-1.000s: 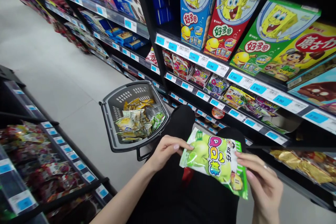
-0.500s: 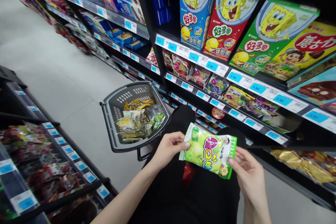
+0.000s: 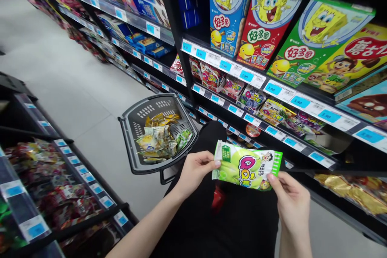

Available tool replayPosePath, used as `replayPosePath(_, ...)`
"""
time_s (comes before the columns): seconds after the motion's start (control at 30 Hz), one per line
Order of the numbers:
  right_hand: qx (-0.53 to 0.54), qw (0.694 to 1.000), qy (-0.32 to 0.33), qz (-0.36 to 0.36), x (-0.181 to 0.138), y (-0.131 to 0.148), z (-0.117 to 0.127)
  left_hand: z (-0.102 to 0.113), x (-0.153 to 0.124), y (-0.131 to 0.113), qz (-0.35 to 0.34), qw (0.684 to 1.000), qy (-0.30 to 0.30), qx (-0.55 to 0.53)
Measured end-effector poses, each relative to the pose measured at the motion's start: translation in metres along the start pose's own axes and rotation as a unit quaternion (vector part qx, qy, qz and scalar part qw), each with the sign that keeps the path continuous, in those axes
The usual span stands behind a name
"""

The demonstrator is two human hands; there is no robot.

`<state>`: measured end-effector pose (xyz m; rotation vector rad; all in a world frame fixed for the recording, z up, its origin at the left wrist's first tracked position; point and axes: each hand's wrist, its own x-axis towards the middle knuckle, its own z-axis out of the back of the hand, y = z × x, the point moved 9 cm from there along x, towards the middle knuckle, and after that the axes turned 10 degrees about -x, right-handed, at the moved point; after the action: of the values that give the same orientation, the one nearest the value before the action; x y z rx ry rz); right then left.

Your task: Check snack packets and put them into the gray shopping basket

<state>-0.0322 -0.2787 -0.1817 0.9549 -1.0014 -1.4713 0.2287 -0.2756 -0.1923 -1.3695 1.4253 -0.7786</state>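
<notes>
A green and white bag of gummy candy [image 3: 242, 167] is stretched between my two hands above my lap, its printed front facing up. My left hand [image 3: 198, 171] pinches its left end between thumb and fingers. At the other end, my right hand [image 3: 290, 193] grips the green-striped edge, thumb on top. Left of my knees a grey shopping basket [image 3: 142, 109] stands on the floor, with several small yellow, white and green packets [image 3: 159, 139] inside.
On the right, a shelf carries cartoon snack boxes [image 3: 270, 24], with more gummy candy bags [image 3: 254, 96] on the level below. Gold-wrapped packs [image 3: 353, 191] lie low at right. A rack of wrapped sweets [image 3: 45, 185] is at lower left. Grey floor [image 3: 69, 76] runs between.
The candy bag has tipped, so its front looks flatter and more foreshortened, and it has shifted slightly right with both hands. The view has moved a little; the basket's packets look the same.
</notes>
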Motion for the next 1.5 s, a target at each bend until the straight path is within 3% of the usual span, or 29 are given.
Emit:
replayPosePath(0.07,-0.059,0.994,-0.018,0.091,0.002,0.020,0.006,0.001,0.000,-0.008,-0.043,0.998,0.018,0.039)
replayPosePath(0.2,-0.130,0.944,-0.031,0.303,-0.010,0.070,0.007,-0.001,-0.007,-0.026,-0.141,0.984,0.055,0.091)
replayPosePath(0.33,-0.120,0.915,-0.051,0.381,-0.025,0.101,0.013,-0.002,-0.012,-0.039,-0.197,0.976,0.066,0.063)
replayPosePath(0.43,-0.159,0.887,-0.011,0.432,-0.039,0.117,0.004,0.003,-0.013,-0.041,-0.213,0.975,0.051,0.032)
replayPosePath(0.53,-0.195,0.888,-0.007,0.417,-0.043,0.117,0.001,0.006,-0.010,-0.032,-0.177,0.983,0.052,-0.024)
replayPosePath(0.67,-0.144,0.924,-0.002,0.354,-0.038,0.101,-0.008,0.020,-0.004,-0.015,-0.124,0.980,-0.011,-0.158)
replayPosePath(0.8,-0.083,0.961,-0.048,0.261,-0.029,0.078,-0.014,0.027,0.004,-0.001,-0.051,0.977,-0.051,-0.200)
replayPosePath(0.97,-0.030,0.985,-0.050,0.159,-0.020,0.054,-0.016,0.006,0.003,0.026,0.142,0.972,0.100,-0.156)
replayPosePath(1.03,-0.021,0.991,-0.040,0.125,-0.016,0.048,-0.014,0.006,-0.001,0.031,0.164,0.973,0.129,-0.101)
replayPosePath(1.2,-0.052,0.997,-0.042,0.044,-0.009,0.036,-0.012,0.022,-0.004,0.012,0.050,0.992,0.118,-0.002)
replayPosePath(1.3,-0.116,0.986,-0.079,0.094,-0.005,0.042,-0.020,0.038,-0.005,-0.005,-0.033,0.995,0.091,0.037)
replayPosePath(1.4,-0.181,0.962,-0.066,0.192,0.003,0.056,-0.056,0.073,-0.003,-0.014,-0.076,0.993,0.033,0.083)
replayPosePath(1.5,-0.184,0.945,0.028,0.269,0.019,0.074,-0.122,0.124,0.001,-0.017,-0.085,0.987,-0.033,0.134)
